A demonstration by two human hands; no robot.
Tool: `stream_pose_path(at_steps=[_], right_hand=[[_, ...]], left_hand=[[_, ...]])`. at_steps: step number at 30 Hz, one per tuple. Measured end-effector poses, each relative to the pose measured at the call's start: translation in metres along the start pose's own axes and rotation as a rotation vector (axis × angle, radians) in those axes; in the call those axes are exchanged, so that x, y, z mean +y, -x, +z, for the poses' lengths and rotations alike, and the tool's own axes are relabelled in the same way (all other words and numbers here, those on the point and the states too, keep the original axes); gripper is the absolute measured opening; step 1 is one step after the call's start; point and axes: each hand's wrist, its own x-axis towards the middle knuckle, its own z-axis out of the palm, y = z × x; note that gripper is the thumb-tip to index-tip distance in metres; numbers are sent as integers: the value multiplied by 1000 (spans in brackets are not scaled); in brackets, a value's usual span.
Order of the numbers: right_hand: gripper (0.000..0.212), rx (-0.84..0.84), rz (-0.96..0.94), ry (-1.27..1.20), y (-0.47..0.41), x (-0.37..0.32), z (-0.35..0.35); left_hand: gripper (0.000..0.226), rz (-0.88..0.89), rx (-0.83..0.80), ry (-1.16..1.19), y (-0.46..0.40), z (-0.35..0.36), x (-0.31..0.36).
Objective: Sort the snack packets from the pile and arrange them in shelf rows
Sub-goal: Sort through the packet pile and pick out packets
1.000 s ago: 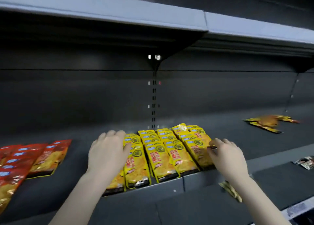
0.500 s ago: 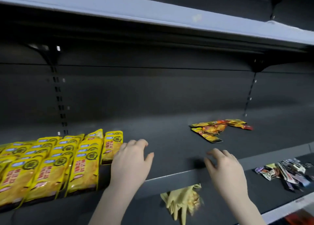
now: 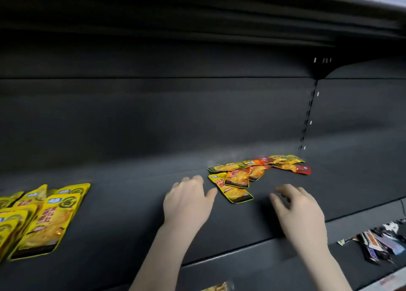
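Fingers: we see both sets loosely spread, holding nothing, left hand (image 3: 189, 203) and right hand (image 3: 301, 214) above the shelf (image 3: 131, 203).
Pile: mixed packets (image 3: 248, 174) just beyond both hands.
Rows: yellow packets (image 3: 44, 220) far left.

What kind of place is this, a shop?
Probably a shop aisle: a long dark display shelf with slotted uprights, yellow snack packets in rows, and a loose pile of packets waiting to be sorted.
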Motion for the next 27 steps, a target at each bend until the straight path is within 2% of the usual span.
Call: stream_pose_path(at_steps=[7,13,18,22,27], right_hand=[[10,-118,-62,30,-63,60,0],[15,-236,-91,65,-91,100,-2],[30,-377,-169,142,-91,97,0],[35,-433,-238,212,-92,91,-1],[36,-526,-230,227,-103,86,2]], left_hand=[[49,-200,-66,-142,-37,49,54],[75,-372,-49,-186,-61,78,78],[73,-533,-98,119,-73,75,75],[42,-521,-136,345,-75,71,71],[26,-470,-204,550,-69,66,50]])
